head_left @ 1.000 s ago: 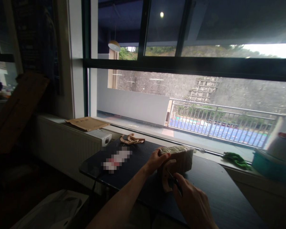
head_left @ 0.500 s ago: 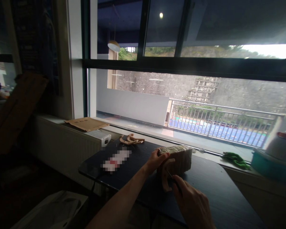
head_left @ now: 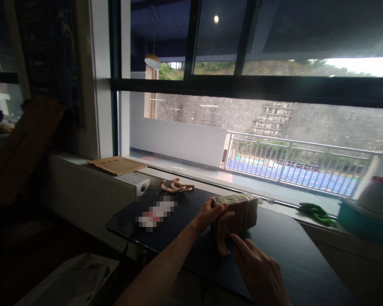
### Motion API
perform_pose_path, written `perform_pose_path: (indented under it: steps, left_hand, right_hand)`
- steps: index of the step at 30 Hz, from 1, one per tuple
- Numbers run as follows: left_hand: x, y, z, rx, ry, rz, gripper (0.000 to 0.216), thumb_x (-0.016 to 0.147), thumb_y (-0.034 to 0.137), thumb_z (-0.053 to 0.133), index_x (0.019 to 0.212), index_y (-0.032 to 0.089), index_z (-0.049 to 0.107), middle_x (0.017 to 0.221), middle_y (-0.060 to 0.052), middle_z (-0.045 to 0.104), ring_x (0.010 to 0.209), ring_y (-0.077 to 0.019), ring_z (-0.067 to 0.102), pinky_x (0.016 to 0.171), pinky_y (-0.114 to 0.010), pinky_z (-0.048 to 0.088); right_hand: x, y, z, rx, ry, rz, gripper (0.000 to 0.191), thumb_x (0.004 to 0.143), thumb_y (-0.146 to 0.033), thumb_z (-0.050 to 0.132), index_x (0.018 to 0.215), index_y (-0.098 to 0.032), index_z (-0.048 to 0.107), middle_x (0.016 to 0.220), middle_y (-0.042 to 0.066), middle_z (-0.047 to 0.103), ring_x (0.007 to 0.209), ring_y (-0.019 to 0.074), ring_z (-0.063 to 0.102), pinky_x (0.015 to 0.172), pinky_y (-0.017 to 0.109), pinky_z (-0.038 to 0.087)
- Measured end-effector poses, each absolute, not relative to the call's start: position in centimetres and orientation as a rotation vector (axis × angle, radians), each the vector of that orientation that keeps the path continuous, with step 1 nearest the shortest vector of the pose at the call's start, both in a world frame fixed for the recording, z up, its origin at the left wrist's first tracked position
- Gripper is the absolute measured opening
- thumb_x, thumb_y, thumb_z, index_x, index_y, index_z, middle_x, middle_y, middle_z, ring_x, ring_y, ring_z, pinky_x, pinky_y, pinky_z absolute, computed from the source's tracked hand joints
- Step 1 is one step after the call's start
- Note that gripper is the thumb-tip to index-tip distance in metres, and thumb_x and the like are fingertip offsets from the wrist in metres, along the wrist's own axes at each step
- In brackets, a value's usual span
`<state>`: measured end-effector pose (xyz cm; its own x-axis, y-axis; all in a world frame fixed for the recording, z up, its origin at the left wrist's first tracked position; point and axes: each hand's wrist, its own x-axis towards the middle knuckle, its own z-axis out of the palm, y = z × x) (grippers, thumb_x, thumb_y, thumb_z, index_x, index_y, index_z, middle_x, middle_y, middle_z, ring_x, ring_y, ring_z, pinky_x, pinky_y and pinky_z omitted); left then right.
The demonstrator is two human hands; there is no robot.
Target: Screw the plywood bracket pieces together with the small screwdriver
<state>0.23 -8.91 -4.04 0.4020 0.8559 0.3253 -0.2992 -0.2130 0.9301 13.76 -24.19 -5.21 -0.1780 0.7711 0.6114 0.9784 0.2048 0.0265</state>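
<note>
The wrapped block (head_left: 244,216) stands on the dark worktop (head_left: 284,246), ahead of and between the person's two hands, with its pale top covered in clear, shiny film and its brown side facing the person. The left hand (head_left: 208,216) is closed over the block's left end, with the thumb laid along the top edge near that corner and the other fingers mostly hidden behind it.

A curved wooden piece (head_left: 222,244) stands upright against the near side of the block, at its left part. It lies just below the left hand and a little to the left of the right hand's fingertips, its bow turned to the left and its lower end down by the worktop.

The right hand (head_left: 258,260) is closed around a slim tool (head_left: 227,231), the handle hidden in the grip. The thin shaft points up and to the left, and its tip meets the middle of the curved piece; whether it sits in a hole there is too small to tell.

More curved wooden pieces (head_left: 177,186) lie in a loose pile at the far left of the worktop, well apart from both hands.
</note>
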Motion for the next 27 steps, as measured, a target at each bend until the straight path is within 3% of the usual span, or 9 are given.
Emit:
perform_pose_path:
  steps: [5,9,10,14,19,23,27]
  left_hand:
    - [0.3,-8.9,-4.0,1.456,0.560,1.138,0.052,0.076,0.039,0.068,0.118,0.013,0.052,0.105,-0.010,0.065,0.094,-0.0216,0.062,0.080,-0.030,0.050]
    - [-0.2,-8.9,-2.9,1.780,0.655,1.102,0.070,0.081,0.038,0.062,0.140,0.018,0.030,0.110,-0.009,0.062,0.098,-0.0210,0.061,0.085,-0.032,0.050]
    - [-0.4,-8.8,-2.4,1.954,0.691,1.065,0.067,0.082,0.039,0.060,0.140,0.020,0.031,0.112,-0.008,0.061,0.100,-0.0213,0.060,0.087,-0.033,0.049]
    - [-1.3,-8.4,-0.6,2.248,0.704,0.937,0.044,0.080,0.041,0.061,0.119,0.020,0.061,0.129,-0.008,0.050,0.113,-0.0275,0.053,0.100,-0.038,0.041]
    - [-2.3,-8.3,1.1,2.571,0.653,0.706,0.042,0.088,0.024,0.048,0.129,0.020,0.051,0.142,-0.007,0.042,0.135,-0.0269,0.032,0.114,-0.042,0.022]
    - [-3.2,-8.5,2.3,2.670,0.539,0.483,0.054,0.082,0.014,0.049,0.136,0.021,0.043,0.147,-0.006,0.035,0.137,-0.0249,0.028,0.113,-0.042,0.024]
    - [-3.6,-9.1,2.1,2.846,0.569,0.378,0.086,0.067,0.028,0.071,0.142,0.021,0.029,0.151,-0.012,0.025,0.139,-0.0329,0.020,0.112,-0.048,0.022]
  right_hand:
    - [13.9,-23.9,-5.5,-1.648,-1.937,-0.469,0.028,0.092,-0.026,0.042,0.115,-0.027,0.058,0.099,-0.001,0.071,0.070,0.0130,0.070,0.051,0.019,0.047]
    - [14.2,-24.3,-5.3,-1.643,-1.980,-0.492,0.034,0.088,-0.020,0.045,0.120,-0.027,0.053,0.103,-0.001,0.070,0.071,0.0130,0.069,0.052,0.020,0.048]
    - [14.3,-24.4,-5.3,-1.638,-2.003,-0.508,0.035,0.088,-0.019,0.044,0.121,-0.027,0.053,0.101,0.000,0.069,0.069,0.0124,0.069,0.052,0.020,0.047]
    - [14.5,-24.6,-5.4,-1.606,-2.083,-0.631,0.034,0.089,-0.015,0.042,0.121,-0.025,0.053,0.085,0.000,0.067,0.067,0.0118,0.067,0.050,0.020,0.043]
    - [14.1,-24.3,-5.3,-1.587,-2.082,-0.726,0.037,0.087,-0.010,0.047,0.120,-0.022,0.055,0.075,-0.002,0.063,0.062,0.0112,0.064,0.049,0.021,0.040]
    - [13.8,-24.1,-5.3,-1.603,-2.068,-0.751,0.039,0.085,-0.008,0.050,0.121,-0.023,0.056,0.071,-0.003,0.062,0.057,0.0104,0.062,0.047,0.021,0.037]
    - [13.4,-24.3,-4.7,-1.630,-2.040,-0.768,0.038,0.083,-0.010,0.054,0.118,-0.022,0.058,0.069,-0.004,0.062,0.054,0.0103,0.062,0.046,0.022,0.036]
